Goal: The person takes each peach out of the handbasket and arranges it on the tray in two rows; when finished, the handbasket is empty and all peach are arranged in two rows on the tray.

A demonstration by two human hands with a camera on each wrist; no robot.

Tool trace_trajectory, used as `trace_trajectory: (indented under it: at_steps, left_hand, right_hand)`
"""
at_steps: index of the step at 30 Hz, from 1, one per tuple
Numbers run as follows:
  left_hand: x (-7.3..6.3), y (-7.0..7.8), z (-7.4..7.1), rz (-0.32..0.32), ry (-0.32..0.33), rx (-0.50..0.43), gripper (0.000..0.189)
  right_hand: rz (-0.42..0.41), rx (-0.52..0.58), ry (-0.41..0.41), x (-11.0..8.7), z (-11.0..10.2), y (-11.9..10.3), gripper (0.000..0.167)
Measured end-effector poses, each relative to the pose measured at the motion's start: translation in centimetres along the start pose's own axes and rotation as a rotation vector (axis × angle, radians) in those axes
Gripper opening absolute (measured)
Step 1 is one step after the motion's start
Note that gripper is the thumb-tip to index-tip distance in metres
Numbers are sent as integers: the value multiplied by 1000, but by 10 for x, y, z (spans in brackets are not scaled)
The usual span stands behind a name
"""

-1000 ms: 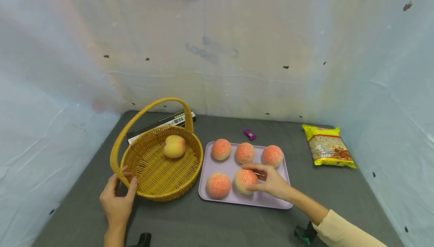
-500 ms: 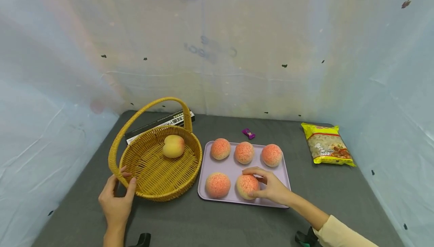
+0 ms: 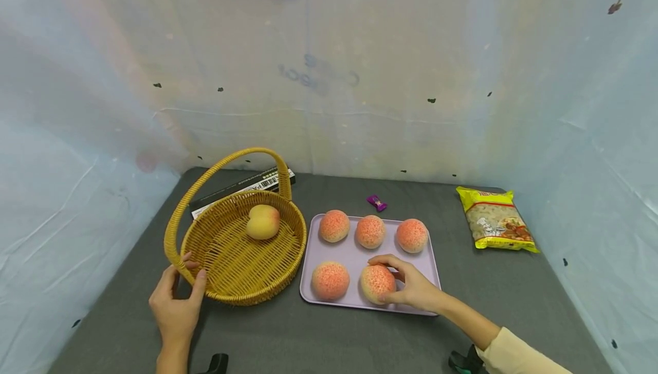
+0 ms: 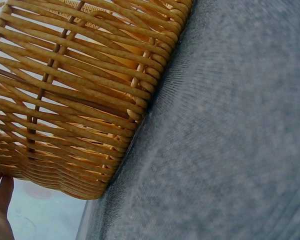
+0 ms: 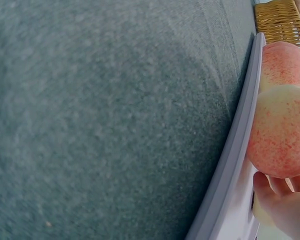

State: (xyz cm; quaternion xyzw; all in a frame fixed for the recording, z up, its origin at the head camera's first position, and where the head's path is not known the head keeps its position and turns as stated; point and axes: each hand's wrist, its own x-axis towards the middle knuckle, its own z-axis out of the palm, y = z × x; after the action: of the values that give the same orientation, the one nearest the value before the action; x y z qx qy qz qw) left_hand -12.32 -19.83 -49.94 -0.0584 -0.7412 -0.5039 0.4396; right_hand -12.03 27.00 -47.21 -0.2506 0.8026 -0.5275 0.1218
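My left hand (image 3: 176, 308) grips the near left rim of a yellow woven basket (image 3: 241, 297) where its tall handle meets the side. Inside the basket lies a yellow peach (image 3: 264, 222) with a reddish flank. On a pale purple tray (image 3: 411, 307) to the right, my right hand (image 3: 413, 287) holds a speckled pink peach (image 3: 377, 284), thumb at its near side and fingers over the far side. The right wrist view shows that peach (image 5: 280, 131) low beside the tray's rim, fingertips against it. Another front-row peach (image 3: 330, 280) sits to its left.
Three more peaches stand in the tray's back row, one of them at the right end (image 3: 412, 235). Behind the tray lies a purple wrapped candy (image 3: 377, 202). A yellow food packet (image 3: 497, 220) is at right; a long black box (image 3: 247, 188) lies behind the basket.
My right hand and the peach in it have shifted slightly toward the near right of the tray. The left hand keeps its grip on the basket, which has stayed in place.
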Motion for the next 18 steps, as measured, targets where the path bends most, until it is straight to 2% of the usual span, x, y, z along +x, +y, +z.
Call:
trace_trajectory:
  at_steps: [11,14,18]
  left_hand:
    - [0,0,1,-3,-3,-7,35]
    - [-1,-2,1,-7,1,-8,33]
    - [-2,-3,0,-11,3,-6,28]
  right_hand:
    - [-11,9,12,4,-5,-7,62]
    - [-59,9,19,15,-9,-17,59]
    - [-124,-6,23,42,-9,-33,47]
